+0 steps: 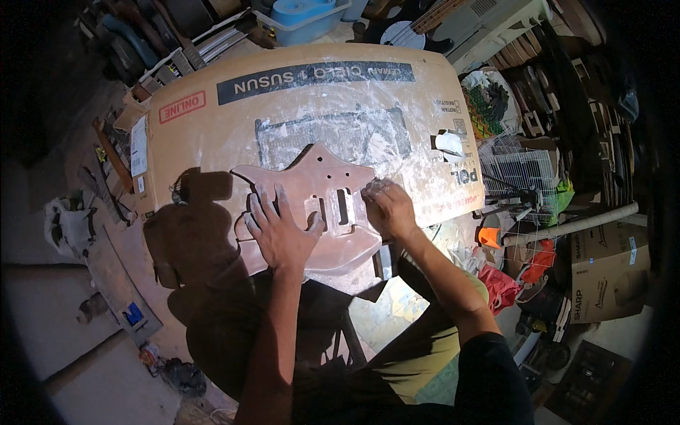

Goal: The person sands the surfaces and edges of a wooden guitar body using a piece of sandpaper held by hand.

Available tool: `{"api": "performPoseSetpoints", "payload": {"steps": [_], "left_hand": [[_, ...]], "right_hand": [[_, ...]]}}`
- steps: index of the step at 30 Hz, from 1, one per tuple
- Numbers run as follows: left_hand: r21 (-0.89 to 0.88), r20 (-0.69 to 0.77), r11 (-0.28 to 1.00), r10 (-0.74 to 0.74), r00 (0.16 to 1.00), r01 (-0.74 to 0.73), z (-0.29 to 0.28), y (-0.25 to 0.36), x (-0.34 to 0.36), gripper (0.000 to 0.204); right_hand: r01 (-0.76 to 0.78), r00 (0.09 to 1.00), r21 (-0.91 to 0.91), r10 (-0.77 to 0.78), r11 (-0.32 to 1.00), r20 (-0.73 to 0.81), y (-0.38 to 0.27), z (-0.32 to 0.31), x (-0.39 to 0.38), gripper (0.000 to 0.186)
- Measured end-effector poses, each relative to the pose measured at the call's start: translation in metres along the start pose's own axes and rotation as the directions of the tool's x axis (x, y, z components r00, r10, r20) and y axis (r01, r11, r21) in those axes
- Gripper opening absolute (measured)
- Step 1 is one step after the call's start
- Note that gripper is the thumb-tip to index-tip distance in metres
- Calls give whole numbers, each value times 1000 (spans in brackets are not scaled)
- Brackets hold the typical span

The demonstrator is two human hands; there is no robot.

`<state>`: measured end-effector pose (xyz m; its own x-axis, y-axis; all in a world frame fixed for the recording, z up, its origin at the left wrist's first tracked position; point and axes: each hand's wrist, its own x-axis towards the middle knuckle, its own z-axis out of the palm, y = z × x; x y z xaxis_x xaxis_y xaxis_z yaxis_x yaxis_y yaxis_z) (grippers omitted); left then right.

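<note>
A reddish-brown guitar body [324, 252] with routed cavities and small holes lies flat on a dusty cardboard sheet [191, 134]. My left hand [278, 232] rests spread on the body's left part, fingers apart, thumb near the narrow left cavity. My right hand [389, 209] is at the body's right edge, fingers bent and pressed together around something small that I cannot make out. A white crumpled item [448, 145] sits on the cardboard to the upper right.
A blue tub [297, 32] stands beyond the cardboard. At right are a wire cage [520, 177], a pale pole [588, 227], stacked dark wood pieces [602, 142], red bags [499, 287] and a cardboard box [609, 273]. Bags and offcuts lie at left. My knee is below the cardboard.
</note>
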<state>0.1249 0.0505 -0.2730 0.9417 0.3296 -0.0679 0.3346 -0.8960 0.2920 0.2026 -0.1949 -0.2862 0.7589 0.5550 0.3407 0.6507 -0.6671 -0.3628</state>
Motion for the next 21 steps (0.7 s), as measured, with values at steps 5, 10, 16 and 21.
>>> {"api": "performPoseSetpoints", "payload": {"steps": [5, 10, 16, 21], "left_hand": [[-14, -8, 1000, 1, 1000, -1, 3, 1, -2, 101], [-8, -31, 1000, 9, 999, -10, 2, 0, -1, 99], [-61, -22, 998, -7, 1000, 6, -3, 5, 0, 97], [-84, -21, 996, -10, 1000, 8, -3, 5, 0, 98]], "right_hand": [[73, 995, 19, -75, 997, 73, 4, 0, -6, 26], [114, 991, 89, -120, 990, 65, -4, -2, -1, 25], [109, 991, 77, -115, 991, 69, -3, -3, -2, 28], [54, 996, 113, -63, 992, 71, -8, 0, -6, 26]]}}
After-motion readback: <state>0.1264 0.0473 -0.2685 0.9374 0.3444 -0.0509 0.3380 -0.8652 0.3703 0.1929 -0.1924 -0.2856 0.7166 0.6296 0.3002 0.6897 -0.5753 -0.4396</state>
